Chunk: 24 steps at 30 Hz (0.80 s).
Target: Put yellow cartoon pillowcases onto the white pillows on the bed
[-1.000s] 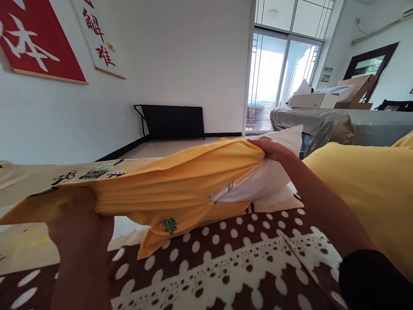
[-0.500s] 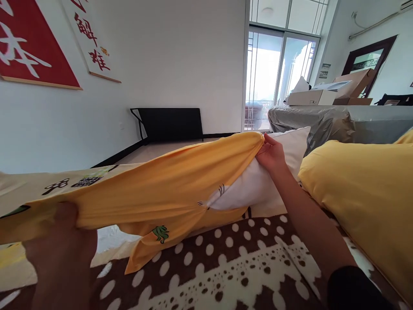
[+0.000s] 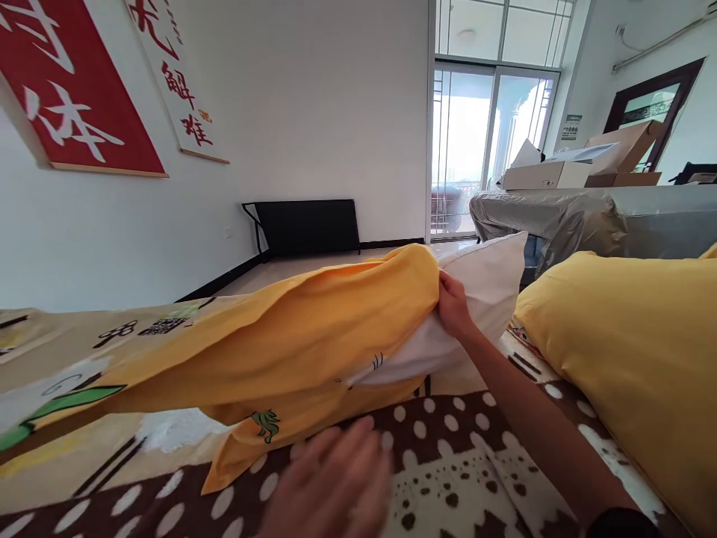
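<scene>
An orange pillowcase (image 3: pixel 314 321) with printed whiskers and a green leafy motif is partly over a white pillow (image 3: pixel 482 273). The pillow's right end sticks out bare from the opening. My right hand (image 3: pixel 455 302) is closed on the edge of that opening, close against the pillow; its fingertips are partly hidden by cloth. In front of the pillowcase, low in the view, is my left hand (image 3: pixel 336 478), blurred by motion. Its fingers are stretched out with no cloth in them. The pillowcase's long left part trails over the patterned bedding (image 3: pixel 168 444).
A plump yellow pillow (image 3: pixel 621 321) lies at the right. Behind it are plastic-wrapped furniture (image 3: pixel 549 213) and an open cardboard box (image 3: pixel 627 149). A black folded frame (image 3: pixel 308 226) leans by the back wall, left of the glass sliding door (image 3: pixel 464 142).
My left hand has let go of the pillowcase's left part and moved right. That cloth has sagged. My right hand, still gripping the opening, has shifted slightly left and down.
</scene>
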Motion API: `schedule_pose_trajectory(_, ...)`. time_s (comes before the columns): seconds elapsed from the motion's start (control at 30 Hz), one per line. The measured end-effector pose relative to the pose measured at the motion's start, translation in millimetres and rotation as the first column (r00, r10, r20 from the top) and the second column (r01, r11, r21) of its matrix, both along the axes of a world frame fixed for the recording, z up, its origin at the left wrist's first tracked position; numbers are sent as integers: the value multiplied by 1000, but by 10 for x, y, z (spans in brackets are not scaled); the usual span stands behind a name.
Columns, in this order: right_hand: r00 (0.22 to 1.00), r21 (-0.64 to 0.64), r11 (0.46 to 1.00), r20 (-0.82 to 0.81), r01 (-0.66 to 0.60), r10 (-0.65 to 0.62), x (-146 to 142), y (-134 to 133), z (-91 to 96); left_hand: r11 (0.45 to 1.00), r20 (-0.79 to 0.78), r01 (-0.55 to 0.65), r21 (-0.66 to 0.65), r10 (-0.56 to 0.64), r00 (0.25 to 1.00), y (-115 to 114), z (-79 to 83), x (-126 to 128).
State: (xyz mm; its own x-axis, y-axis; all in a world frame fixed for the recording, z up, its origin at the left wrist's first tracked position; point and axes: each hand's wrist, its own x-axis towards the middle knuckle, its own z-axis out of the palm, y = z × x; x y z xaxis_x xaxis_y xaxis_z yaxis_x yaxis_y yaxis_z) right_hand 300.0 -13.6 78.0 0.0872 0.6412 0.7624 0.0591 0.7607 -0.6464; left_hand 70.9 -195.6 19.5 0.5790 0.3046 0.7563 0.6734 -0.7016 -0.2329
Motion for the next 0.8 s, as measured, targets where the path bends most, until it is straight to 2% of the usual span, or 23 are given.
schedule_pose_trajectory(0.03,969,107,980,167,166,-182,11,-26,5,999,-99,31,38,-27,995,98,-97,146)
schedule_pose_trajectory(0.07,886,227,929,300,292,-352,31,-48,13,997,-188,25,67,-12,982,226,-192,265)
schedule_pose_trajectory(0.1,778,336,864,391,376,-491,61,-61,24,996,-261,-15,87,37,965,373,-283,353)
schedule_pose_trajectory(0.17,581,473,753,481,458,-656,134,-54,49,983,-340,-152,100,177,924,667,-440,443)
schedule_pose_trajectory(0.2,511,503,720,508,478,-693,166,-32,60,973,-349,-211,96,231,908,792,-500,459)
schedule_pose_trajectory(0.27,427,520,691,546,502,-721,195,30,74,953,-345,-290,91,303,888,970,-578,476)
schedule_pose_trajectory(0.33,393,516,681,563,520,-727,161,80,81,936,-330,-343,80,349,877,1054,-604,509)
schedule_pose_trajectory(0.4,395,504,664,543,552,-741,81,66,98,923,-301,-380,61,380,875,1078,-594,555)
schedule_pose_trajectory(0.5,442,495,617,433,611,-785,-44,-146,200,922,-237,-385,47,385,892,1096,-521,550)
schedule_pose_trajectory(0.57,476,507,571,318,645,-820,-102,-407,345,946,-223,-316,76,325,919,1142,-401,460)
schedule_pose_trajectory(0.63,487,545,525,229,653,-843,-159,-710,543,971,-196,-220,91,234,952,1228,-205,336)
schedule_pose_trajectory(0.73,441,608,475,218,636,-871,-322,-1084,857,986,-58,-166,-24,164,985,1408,161,208)
schedule_pose_trajectory(0.8,380,614,495,319,614,-868,-506,-1209,978,977,16,-174,-122,178,984,1527,336,191)
